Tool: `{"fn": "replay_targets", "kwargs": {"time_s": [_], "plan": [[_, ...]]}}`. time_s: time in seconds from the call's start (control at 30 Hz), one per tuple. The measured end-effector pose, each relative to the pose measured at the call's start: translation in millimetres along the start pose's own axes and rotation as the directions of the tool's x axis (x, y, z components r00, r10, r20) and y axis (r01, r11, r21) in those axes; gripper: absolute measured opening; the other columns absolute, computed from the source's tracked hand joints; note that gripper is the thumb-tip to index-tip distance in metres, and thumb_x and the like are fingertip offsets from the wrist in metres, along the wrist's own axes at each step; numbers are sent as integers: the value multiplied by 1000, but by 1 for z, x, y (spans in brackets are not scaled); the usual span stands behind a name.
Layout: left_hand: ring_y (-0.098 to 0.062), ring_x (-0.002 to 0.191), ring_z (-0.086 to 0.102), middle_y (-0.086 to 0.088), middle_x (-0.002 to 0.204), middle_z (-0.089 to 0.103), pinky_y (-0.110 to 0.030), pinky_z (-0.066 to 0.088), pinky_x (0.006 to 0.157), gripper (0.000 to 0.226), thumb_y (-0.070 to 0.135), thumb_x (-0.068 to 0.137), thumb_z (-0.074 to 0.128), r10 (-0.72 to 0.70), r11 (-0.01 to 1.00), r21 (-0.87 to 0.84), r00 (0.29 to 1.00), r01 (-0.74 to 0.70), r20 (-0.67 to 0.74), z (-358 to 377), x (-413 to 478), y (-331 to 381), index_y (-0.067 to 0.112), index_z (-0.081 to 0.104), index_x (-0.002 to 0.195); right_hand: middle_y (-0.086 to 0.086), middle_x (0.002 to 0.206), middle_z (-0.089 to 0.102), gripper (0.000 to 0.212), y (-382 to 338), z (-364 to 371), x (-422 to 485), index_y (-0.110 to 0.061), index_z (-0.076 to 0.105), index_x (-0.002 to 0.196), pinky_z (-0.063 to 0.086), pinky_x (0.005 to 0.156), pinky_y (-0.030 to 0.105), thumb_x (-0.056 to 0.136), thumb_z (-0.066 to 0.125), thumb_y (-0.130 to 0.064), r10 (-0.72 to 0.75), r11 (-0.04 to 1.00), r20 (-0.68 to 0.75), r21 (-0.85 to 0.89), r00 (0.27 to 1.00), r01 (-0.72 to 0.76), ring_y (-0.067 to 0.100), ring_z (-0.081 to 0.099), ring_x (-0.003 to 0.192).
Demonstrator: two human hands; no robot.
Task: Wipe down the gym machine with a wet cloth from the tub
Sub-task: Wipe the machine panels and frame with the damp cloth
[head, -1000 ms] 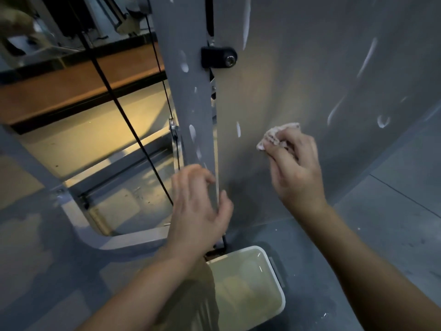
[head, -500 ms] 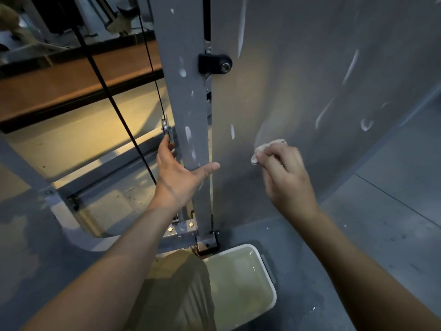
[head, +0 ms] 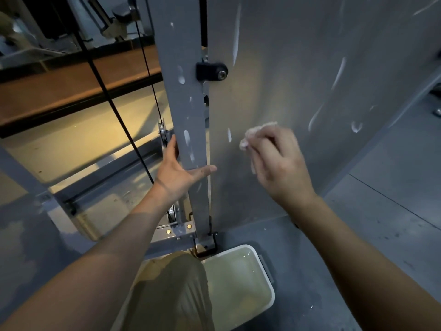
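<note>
Below, tub (head: 270, 286) holds murky water (head: 238, 278); left hand (head: 176, 177) grips post (head: 188, 103), right hand (head: 279, 163) cloth (head: 253, 134).

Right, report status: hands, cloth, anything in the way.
Left hand grips the upright post. Right hand holds the cloth at the panel, white streaks unwiped. Tub on floor below. Nothing blocking.
</note>
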State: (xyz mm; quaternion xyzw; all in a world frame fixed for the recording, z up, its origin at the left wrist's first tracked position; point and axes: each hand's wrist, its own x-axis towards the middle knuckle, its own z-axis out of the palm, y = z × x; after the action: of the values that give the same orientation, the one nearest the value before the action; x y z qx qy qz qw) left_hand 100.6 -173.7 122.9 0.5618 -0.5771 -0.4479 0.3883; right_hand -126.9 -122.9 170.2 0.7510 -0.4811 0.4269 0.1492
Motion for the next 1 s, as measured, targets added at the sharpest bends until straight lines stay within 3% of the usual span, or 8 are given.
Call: {"fn": "replay_targets", "kwargs": {"time_s": [0.1, 0.27, 0.43, 0.6, 0.67, 0.8, 0.93, 1.0], "plan": [[-17, 139, 49, 7, 153, 48, -44, 40, 118, 133, 64, 48, 96, 9, 1000, 4, 1000, -9, 20, -3, 5, -3, 38, 23, 157, 15, 109, 61, 11, -9, 0, 17, 3, 66, 103, 52, 79, 49, 101, 55, 4, 19, 997, -123, 76, 992, -10, 34, 64, 99], [-14, 135, 53, 10, 145, 55, -44, 44, 115, 125, 67, 50, 94, 49, 999, 6, 999, -48, -24, 0, 6, -7, 35, 29, 152, 12, 104, 66, 19, -11, 6, -5, 1, 71, 100, 47, 84, 34, 104, 53, 0, -35, 999, 112, -14, 993, 37, 34, 64, 96], [-12, 130, 56, 9, 139, 59, -43, 47, 112, 111, 64, 52, 94, 105, 994, -31, 994, -106, -36, 2, 9, -11, 36, 39, 144, 16, 100, 67, 15, -26, 5, 26, 6, 72, 93, 46, 83, 34, 98, 57, 9, -62, 997, -122, -45, 991, 57, 28, 65, 93], [-12, 124, 59, 8, 132, 61, -42, 49, 108, 98, 71, 49, 91, 140, 990, -21, 989, -141, -52, 3, 11, -12, 44, 44, 131, 13, 101, 65, 22, -20, 20, -7, 2, 72, 104, 51, 77, 37, 103, 50, 1, -86, 993, 161, -64, 983, 98, 34, 63, 91], [-12, 124, 59, 8, 131, 60, -41, 50, 108, 93, 67, 51, 92, 158, 987, -23, 986, -159, -52, 2, 12, -12, 46, 44, 128, 13, 100, 66, 20, -25, 16, 6, 2, 73, 105, 51, 77, 36, 103, 53, 1, -97, 992, 109, -70, 989, 105, 33, 64, 91], [-13, 120, 62, 4, 128, 63, -39, 52, 105, 80, 55, 53, 93, 176, 983, -38, 983, -178, -62, 4, 12, -13, 51, 46, 118, 18, 98, 68, 17, -38, 13, 32, 9, 72, 98, 37, 87, 26, 97, 56, 12, -95, 995, -104, -41, 990, 91, 34, 66, 92], [-15, 121, 61, 3, 128, 62, -45, 51, 105, 84, 56, 56, 93, 195, 980, -16, 979, -196, -59, 2, 11, -10, 42, 48, 125, 19, 100, 66, 21, -31, 18, 5, 8, 71, 100, 49, 81, 35, 102, 51, 4, -135, 988, 121, -57, 983, 143, 39, 63, 96], [-12, 122, 60, 5, 130, 61, -38, 51, 106, 87, 51, 60, 95, 206, 978, -11, 977, -207, -56, 3, 10, -9, 36, 46, 130, 18, 101, 66, 21, -30, 14, 14, 7, 71, 100, 52, 76, 41, 103, 51, 2, -152, 983, 102, -84, 983, 161, 37, 63, 97]]}}
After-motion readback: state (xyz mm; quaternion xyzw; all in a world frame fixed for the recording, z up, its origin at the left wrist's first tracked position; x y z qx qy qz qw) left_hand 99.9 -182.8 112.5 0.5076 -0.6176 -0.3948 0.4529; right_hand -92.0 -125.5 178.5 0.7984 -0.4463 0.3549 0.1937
